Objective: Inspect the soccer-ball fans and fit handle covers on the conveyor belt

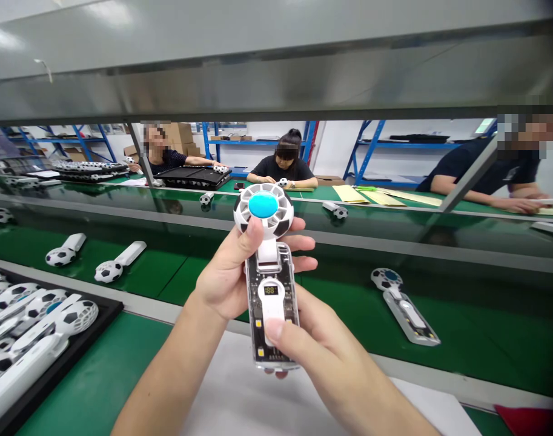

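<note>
A handheld fan [263,209] with a football-patterned round head and a blue centre is held upright between my two hands. Its clear handle shows a dark circuit board, a white strip and a small display. Around the head and neck my left hand [228,269] is closed, its thumb on the front of the grille and its fingers behind. My right hand [310,342] wraps the lower handle, the thumb pressing on the white strip. A similar clear-handled fan [406,307] lies on the green conveyor belt to the right.
At lower left a black tray [115,306] holds several football fans. Two white-handled fans [122,261] lie on the belt [176,257] beyond it. White paper [221,387] lies under my arms. Co-workers [283,163] sit across the line, below a metal overhead shelf [258,85].
</note>
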{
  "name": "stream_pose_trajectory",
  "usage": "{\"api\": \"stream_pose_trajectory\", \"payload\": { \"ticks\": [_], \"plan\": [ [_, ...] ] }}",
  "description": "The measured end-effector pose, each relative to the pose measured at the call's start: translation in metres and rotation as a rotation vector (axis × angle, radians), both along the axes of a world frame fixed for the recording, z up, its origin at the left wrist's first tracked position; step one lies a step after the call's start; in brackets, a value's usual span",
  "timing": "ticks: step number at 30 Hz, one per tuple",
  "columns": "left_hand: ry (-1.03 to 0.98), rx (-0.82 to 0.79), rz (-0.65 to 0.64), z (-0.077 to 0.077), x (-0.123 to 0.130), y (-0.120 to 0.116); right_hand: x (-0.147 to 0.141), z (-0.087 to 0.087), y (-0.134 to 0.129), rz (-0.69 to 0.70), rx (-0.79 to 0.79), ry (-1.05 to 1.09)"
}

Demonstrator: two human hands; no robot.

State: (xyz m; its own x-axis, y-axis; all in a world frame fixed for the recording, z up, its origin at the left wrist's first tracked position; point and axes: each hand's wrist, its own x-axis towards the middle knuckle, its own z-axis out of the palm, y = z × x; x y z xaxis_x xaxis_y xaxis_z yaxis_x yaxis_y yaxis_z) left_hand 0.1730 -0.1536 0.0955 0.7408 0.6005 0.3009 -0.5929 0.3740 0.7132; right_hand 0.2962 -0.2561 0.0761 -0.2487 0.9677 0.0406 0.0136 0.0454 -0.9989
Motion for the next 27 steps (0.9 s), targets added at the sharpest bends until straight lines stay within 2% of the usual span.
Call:
{"api": "stream_pose_trajectory", "payload": {
  "ticks": [5, 11, 17, 23, 27],
  "plan": [
    [0.037, -0.008, 0.015, 0.001, 0.000, -0.001, 0.000, 0.000, -0.001, -0.018, -0.012, 0.006],
    [0.008, -0.023, 0.113, 0.008, 0.004, -0.008, 0.000, 0.000, 0.001, 0.005, -0.060, 0.120],
    [0.011, -0.050, 0.134, 0.009, 0.006, -0.010, -0.001, 0.001, 0.001, 0.010, -0.082, 0.152],
    [0.029, -0.039, 0.154, 0.005, 0.003, -0.005, 0.001, 0.001, 0.004, -0.025, -0.017, 0.175],
    [0.038, 0.010, 0.106, 0.007, -0.005, 0.003, 0.007, 0.003, 0.008, -0.107, 0.037, 0.116]
  ]
}}
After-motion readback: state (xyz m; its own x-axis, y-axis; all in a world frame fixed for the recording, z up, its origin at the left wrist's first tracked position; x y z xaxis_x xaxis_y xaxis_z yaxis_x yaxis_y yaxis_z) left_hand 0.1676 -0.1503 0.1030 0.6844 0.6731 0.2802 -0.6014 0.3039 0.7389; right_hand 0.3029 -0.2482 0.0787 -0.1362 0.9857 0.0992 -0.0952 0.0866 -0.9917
